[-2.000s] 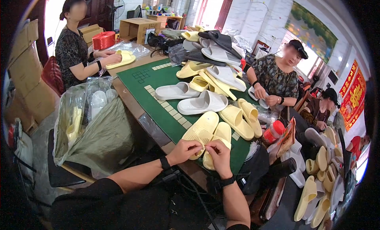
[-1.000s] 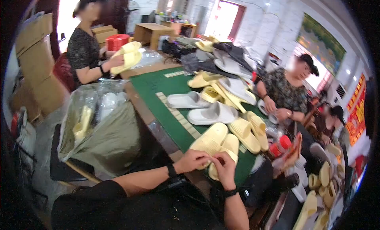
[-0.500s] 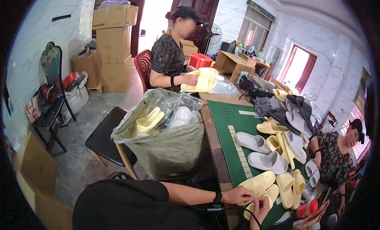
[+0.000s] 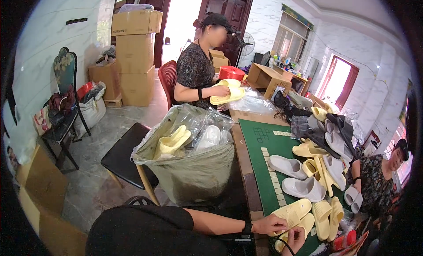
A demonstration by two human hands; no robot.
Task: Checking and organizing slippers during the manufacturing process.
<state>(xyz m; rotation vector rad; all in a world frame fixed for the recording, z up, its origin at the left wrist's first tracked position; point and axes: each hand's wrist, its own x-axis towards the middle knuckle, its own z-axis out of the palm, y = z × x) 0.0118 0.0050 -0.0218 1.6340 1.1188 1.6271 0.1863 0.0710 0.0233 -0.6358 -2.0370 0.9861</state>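
My left hand (image 4: pixel 269 224) rests low over a pair of pale yellow slippers (image 4: pixel 292 210) on the green table mat, its fingers curled and pinched. My right hand (image 4: pixel 294 239) is beside it, over the nearer slipper, with thumb and fingertips pressed together. Whatever lies between the fingertips is too small to make out. A thin black cord (image 4: pixel 287 247) runs by my right hand. More yellow slippers (image 4: pixel 322 218) lie just right of the pair, and grey slippers (image 4: pixel 304 188) lie beyond it.
A big sack (image 4: pixel 189 174) with bagged slippers stands left of the table, beside a black stool (image 4: pixel 128 150). Across the table's far end, a co-worker (image 4: pixel 194 73) holds yellow slippers (image 4: pixel 228 93). Another person (image 4: pixel 374 176) sits at right, near a slipper heap (image 4: pixel 328 132).
The whole view has shifted slightly, so things appear further right and lower. My hands stay close together over the yellow pair. The far co-worker's two slippers now overlap more.
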